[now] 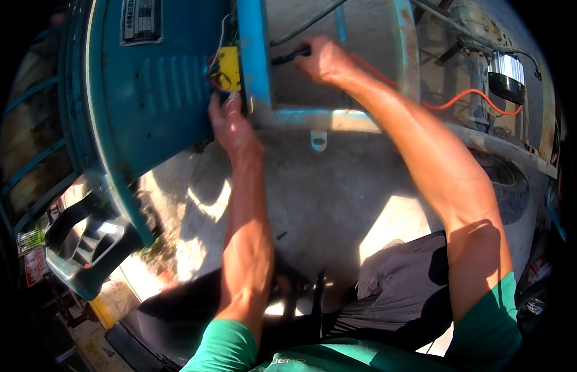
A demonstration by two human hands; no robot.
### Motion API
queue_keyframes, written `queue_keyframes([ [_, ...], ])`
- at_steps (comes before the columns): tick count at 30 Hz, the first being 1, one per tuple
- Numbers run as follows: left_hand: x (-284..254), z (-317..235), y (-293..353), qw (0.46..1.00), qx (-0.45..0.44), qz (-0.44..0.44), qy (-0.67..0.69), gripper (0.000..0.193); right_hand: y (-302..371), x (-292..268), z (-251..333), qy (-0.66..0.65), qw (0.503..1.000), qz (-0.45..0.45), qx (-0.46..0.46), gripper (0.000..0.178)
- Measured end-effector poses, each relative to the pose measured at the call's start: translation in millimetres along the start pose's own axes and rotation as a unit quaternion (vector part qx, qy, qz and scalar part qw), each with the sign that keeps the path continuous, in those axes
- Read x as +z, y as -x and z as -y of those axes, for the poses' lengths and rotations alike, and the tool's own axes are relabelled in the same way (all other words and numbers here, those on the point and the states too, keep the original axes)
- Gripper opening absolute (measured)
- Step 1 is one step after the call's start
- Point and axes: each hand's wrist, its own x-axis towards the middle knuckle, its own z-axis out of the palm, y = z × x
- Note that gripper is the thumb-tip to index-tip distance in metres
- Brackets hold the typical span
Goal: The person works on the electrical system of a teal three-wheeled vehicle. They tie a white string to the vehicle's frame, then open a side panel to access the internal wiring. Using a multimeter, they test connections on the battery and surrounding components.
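Observation:
At the lower end of a yellow box (pixel 229 69) with thin wires, my left hand (pixel 231 127) is closed, its fingertips gripping the bottom edge. The box sits between a blue ribbed metal panel (pixel 133 99) and a blue upright bar (pixel 254 56). My right hand (pixel 325 61) is closed around a slender black piece (pixel 287 59) that points left toward the bar. Whether this is a cable end or a tool, I cannot tell. My right fingers are partly blurred.
A worn blue frame rail (pixel 325 119) with a small slotted tab (pixel 319 141) crosses below my right hand. An orange cable (pixel 462 96) runs right toward a black and silver cylinder (pixel 506 77). A tire (pixel 502 180) lies at right; a dark lamp-like housing (pixel 93 242) at lower left.

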Motion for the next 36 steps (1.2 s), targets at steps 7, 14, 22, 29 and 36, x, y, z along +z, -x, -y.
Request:
queue_keyframes([
  [7, -6.7, -3.6, -1.8, 0.994, 0.006, 0.076, 0.079, 0.061, -6.7, 7.5, -5.9, -0.055, 0.998, 0.012, 0.021, 0.037],
  [14, 0.0, -21.2, 4.4, 0.996, -0.037, 0.079, -0.026, 0.061, -4.3, 19.8, -9.9, -0.106, 0.994, -0.002, 0.019, 0.036],
  [22, -2.8, -19.8, 3.8, 0.995, -0.024, 0.09, -0.03, 0.08, -3.3, 19.7, -5.4, -0.058, 0.997, -0.05, -0.022, 0.038],
  [29, -1.4, -17.5, 1.6, 0.996, 0.005, 0.072, -0.056, 0.072, -6.0, 25.1, -15.2, -0.048, 0.996, -0.072, -0.034, 0.037],
  [36, 0.0, -20.7, 3.7, 0.999, 0.014, 0.005, -0.05, 0.06, -2.6, 20.8, -10.4, -0.047, 0.997, -0.057, -0.037, 0.035],
])
